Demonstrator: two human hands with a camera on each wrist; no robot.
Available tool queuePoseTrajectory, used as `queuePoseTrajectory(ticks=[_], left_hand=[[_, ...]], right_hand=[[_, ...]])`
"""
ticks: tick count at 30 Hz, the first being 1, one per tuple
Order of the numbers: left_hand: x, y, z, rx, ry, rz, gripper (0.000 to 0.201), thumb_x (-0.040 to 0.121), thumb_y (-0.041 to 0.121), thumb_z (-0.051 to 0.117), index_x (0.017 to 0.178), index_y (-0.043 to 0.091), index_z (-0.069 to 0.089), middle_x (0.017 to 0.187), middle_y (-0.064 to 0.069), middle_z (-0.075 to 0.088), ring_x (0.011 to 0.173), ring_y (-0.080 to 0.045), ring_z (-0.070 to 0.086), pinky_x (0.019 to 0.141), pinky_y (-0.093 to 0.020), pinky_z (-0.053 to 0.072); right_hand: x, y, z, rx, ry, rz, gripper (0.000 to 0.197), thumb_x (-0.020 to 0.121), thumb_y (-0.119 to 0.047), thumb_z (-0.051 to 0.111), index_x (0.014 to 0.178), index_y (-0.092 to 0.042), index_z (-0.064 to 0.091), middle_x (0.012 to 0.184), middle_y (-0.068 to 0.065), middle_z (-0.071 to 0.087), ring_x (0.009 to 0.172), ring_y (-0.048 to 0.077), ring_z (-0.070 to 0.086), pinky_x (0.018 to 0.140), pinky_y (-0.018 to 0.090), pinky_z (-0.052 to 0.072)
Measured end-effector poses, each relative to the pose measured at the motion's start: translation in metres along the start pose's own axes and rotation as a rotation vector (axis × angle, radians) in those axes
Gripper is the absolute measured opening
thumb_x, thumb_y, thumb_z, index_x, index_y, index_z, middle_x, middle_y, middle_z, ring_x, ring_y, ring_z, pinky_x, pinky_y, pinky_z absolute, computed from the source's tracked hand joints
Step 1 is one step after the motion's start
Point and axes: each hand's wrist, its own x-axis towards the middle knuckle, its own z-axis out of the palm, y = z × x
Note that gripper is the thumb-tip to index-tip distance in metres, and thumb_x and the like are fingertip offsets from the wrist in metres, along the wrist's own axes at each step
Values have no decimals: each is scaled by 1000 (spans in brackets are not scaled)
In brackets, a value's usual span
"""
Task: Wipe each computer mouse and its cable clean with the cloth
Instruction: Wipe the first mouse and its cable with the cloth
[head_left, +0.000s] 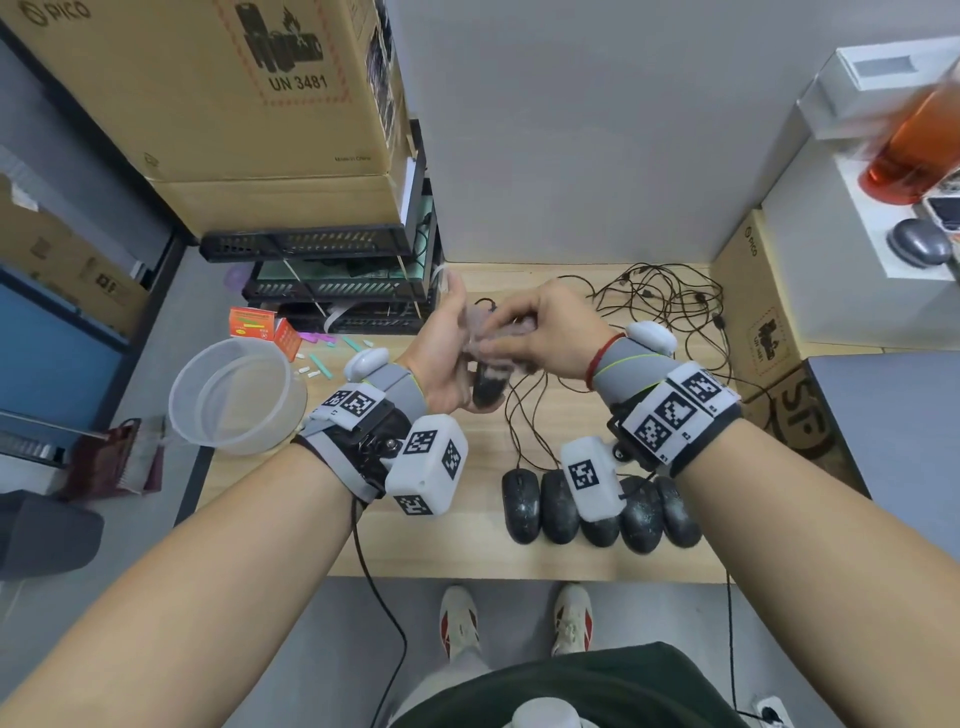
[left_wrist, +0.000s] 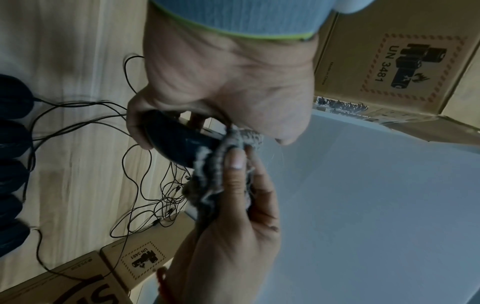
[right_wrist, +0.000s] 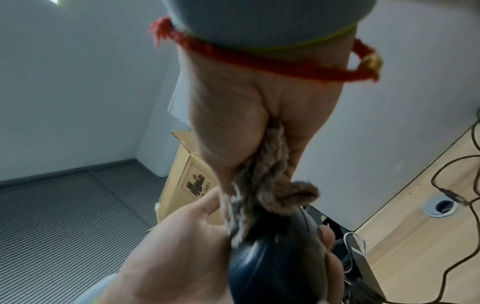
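- Left hand (head_left: 451, 364) curled round raised mouse (head_left: 487, 387); right hand (head_left: 545, 332) bunching cloth (head_left: 498, 345) against it.
- Risk: trailing cable (head_left: 524, 410) tugging, dragging row of mice (head_left: 597, 512); hard rubbing slipping mouse loose.

Clear plastic tub (head_left: 236, 395) left on desk (head_left: 467, 545); cardboard boxes (head_left: 218, 88) behind.

Grey wristbands (head_left: 631, 366), checker-tagged white boxes (head_left: 427, 470), red wrist cord (right_wrist: 262, 59), white-red shoes (head_left: 460, 618).

place: office storeroom | evidence: stacked cardboard boxes (head_left: 218, 88) marked UN 3481, black paper trays (head_left: 332, 275), wooden worktop (head_left: 467, 540) with cable grommet (right_wrist: 440, 208), grey partition wall (head_left: 597, 130)
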Motion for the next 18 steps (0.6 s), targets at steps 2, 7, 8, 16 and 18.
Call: queuePoseTrajectory(ticks=[2,7,8,16,18], left_hand=[[0,0,3,28,28,-2,99,82,93,11,133,25,63,96,-5,66,71,-18,53,78,-42,43],[2,2,8,-11,0,-35,95,78,97,17,95,17,66,62,0,49,52,-16,45,67,-31,42],[3,2,5,-26,14,-46,99,77,97,19,94,11,65,62,-2,52,51,-17,48,64,-30,42],[-4,-4,14,46,7,78,76,94,79,20,125,23,62,66,3,61,54,-10,57,49,-21,46],[-7,-5,20,112,16,58,72,85,87,34,114,27,59,70,5,58,62,-11,55,56,-25,47]], right_hand=[[7,6,1,102,194,31,14,73,-25,86,79,-24,73,64,-12,66,55,3,59,59,24,49],[1,11,12,-5,141,-11,15,72,-29,86,80,-31,73,69,-15,65,62,-5,59,65,16,49],[-4,9,12,-66,53,-42,16,72,-27,87,80,-32,74,71,-14,65,63,-5,58,64,13,45],[4,11,1,134,193,76,14,73,-33,83,81,-27,73,62,-8,67,55,9,60,60,31,50],[9,15,4,163,304,86,12,76,-36,80,81,-30,71,68,-10,69,60,7,63,63,33,53]])
